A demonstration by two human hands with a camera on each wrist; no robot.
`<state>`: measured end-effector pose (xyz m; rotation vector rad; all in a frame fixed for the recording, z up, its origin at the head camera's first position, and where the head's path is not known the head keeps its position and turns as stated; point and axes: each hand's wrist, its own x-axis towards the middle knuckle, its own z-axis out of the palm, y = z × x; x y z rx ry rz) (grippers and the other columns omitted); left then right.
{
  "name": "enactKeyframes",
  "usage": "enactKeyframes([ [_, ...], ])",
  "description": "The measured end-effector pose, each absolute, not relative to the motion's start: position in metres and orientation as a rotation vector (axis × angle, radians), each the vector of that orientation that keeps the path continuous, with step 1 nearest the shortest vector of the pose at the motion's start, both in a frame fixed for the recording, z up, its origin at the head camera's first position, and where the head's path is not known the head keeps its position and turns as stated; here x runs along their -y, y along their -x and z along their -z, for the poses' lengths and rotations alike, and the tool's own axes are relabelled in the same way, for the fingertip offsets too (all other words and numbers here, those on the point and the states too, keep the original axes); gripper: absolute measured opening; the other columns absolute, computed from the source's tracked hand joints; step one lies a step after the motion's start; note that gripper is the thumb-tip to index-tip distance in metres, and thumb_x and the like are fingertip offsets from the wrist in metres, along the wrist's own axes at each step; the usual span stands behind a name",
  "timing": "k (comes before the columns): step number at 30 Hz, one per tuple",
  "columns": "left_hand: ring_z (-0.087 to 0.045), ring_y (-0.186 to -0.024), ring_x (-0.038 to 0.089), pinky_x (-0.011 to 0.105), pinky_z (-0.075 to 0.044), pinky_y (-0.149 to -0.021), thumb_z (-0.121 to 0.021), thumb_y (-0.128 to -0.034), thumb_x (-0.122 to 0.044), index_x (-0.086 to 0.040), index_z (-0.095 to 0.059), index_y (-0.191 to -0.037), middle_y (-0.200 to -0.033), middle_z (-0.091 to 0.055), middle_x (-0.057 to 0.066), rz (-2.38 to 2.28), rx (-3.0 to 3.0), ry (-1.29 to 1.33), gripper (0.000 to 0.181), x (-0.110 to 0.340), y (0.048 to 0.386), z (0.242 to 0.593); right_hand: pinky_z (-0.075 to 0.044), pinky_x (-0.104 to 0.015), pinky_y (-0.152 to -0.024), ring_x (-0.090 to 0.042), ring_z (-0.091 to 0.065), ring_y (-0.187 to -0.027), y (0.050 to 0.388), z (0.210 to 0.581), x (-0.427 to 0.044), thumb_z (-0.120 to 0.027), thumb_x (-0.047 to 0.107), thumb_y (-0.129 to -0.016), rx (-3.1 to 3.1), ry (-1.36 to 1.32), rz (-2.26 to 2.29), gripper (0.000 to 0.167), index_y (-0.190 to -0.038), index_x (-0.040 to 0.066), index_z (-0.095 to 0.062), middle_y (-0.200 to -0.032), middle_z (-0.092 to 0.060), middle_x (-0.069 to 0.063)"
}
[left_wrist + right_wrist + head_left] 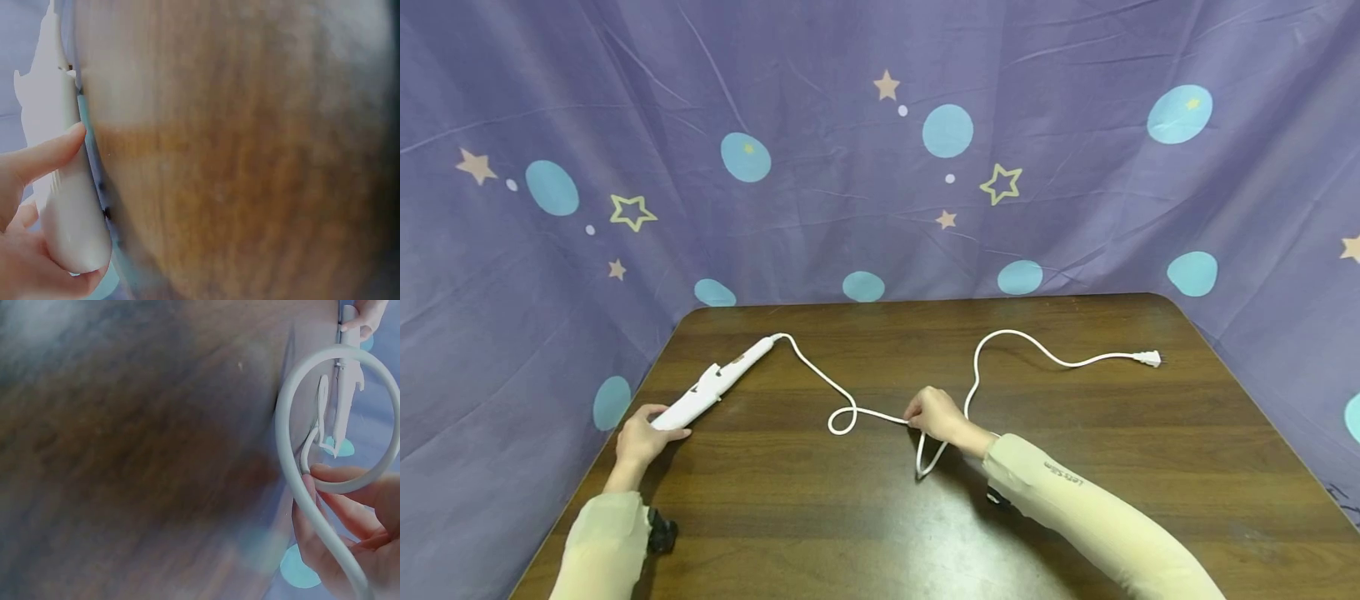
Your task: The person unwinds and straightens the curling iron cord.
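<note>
A white curling iron point(713, 387) slants across the left part of the table, its cord end pointing to the back. My left hand point(638, 440) grips its thick near end, thumb on one side and fingers on the other, as the left wrist view shows with the rounded iron body point(75, 219). From the far end a white power cord point(820, 372) winds to the right. Near mid-table my right hand point(940, 414) pinches this cord between thumb and fingertips. In the right wrist view a cord loop point(284, 425) rises above the pinching fingers point(340, 478).
A small coil of the cord lies left of my right hand. Beyond that hand, the cord curves to a white two-prong plug point(1147, 358) at the back right. A brown wooden table point(820, 517) carries everything, and a purple patterned curtain point(850, 167) hangs behind it.
</note>
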<state>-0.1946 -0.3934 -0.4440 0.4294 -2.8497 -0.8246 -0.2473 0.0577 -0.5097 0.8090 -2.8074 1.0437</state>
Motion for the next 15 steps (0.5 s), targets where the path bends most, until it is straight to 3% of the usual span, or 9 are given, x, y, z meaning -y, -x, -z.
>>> enactKeyframes([
  [3, -0.045, -0.096, 0.049, 0.051, -0.033, -0.077, -0.075, -0.0617, -0.014, 0.008, -0.047, -0.109, -0.112, -0.047, 0.035, 0.824, 2.849, -0.394, 0.059, 0.394, 0.194, 0.444, -0.044, -0.026, -0.063, -0.014, -0.059, -0.065, 0.219, 0.460, -0.052, -0.067, 0.002, -0.068, 2.872, -0.752, -1.093, 0.005, -0.072, 0.004, -0.070, -0.072, -0.068, -0.004],
  [5, -0.044, -0.096, 0.050, 0.052, -0.031, -0.076, -0.075, -0.0618, -0.014, 0.007, -0.047, -0.109, -0.113, -0.046, 0.035, 0.823, 2.861, -0.388, 0.059, 0.395, 0.195, 0.444, -0.044, -0.027, -0.063, -0.016, -0.059, -0.066, 0.212, 0.448, -0.050, -0.066, 0.000, -0.068, 2.894, -0.739, -1.120, 0.007, -0.074, 0.002, -0.070, -0.073, -0.068, -0.007],
  [7, -0.042, -0.098, 0.051, 0.054, -0.029, -0.075, -0.074, -0.0628, -0.015, 0.006, -0.046, -0.112, -0.115, -0.044, 0.035, 0.826, 2.888, -0.388, 0.060, 0.395, 0.195, 0.443, -0.045, -0.027, -0.064, -0.017, -0.060, -0.067, 0.217, 0.455, -0.051, -0.066, -0.001, -0.067, 2.896, -0.735, -1.142, 0.011, -0.076, 0.003, -0.070, -0.074, -0.068, -0.007],
  [10, -0.039, -0.100, 0.051, 0.056, -0.026, -0.073, -0.073, -0.0658, -0.017, 0.004, -0.042, -0.118, -0.119, -0.041, 0.034, 0.813, 2.927, -0.378, 0.064, 0.393, 0.196, 0.439, -0.043, -0.022, -0.058, -0.007, -0.057, -0.062, 0.247, 0.508, -0.058, -0.066, 0.008, -0.068, 2.771, -0.867, -1.211, 0.011, -0.077, 0.012, -0.071, -0.071, -0.067, 0.003],
  [12, -0.037, -0.101, 0.051, 0.057, -0.024, -0.074, -0.071, -0.0676, -0.015, 0.003, -0.042, -0.120, -0.119, -0.041, 0.034, 0.804, 2.894, -0.350, 0.063, 0.388, 0.196, 0.436, -0.042, -0.021, -0.056, -0.004, -0.055, -0.060, 0.258, 0.523, -0.060, -0.066, 0.012, -0.069, 2.768, -0.888, -1.248, 0.011, -0.079, 0.014, -0.071, -0.070, -0.066, 0.007],
  [15, -0.036, -0.101, 0.050, 0.058, -0.023, -0.078, -0.068, -0.0687, -0.008, 0.003, -0.047, -0.117, -0.115, -0.043, 0.033, 0.785, 2.755, -0.228, 0.054, 0.376, 0.197, 0.430, -0.042, -0.022, -0.055, -0.006, -0.055, -0.058, 0.249, 0.505, -0.060, -0.063, 0.012, -0.073, 2.794, -0.859, -1.337, 0.013, -0.083, 0.008, -0.071, -0.068, -0.066, 0.003],
])
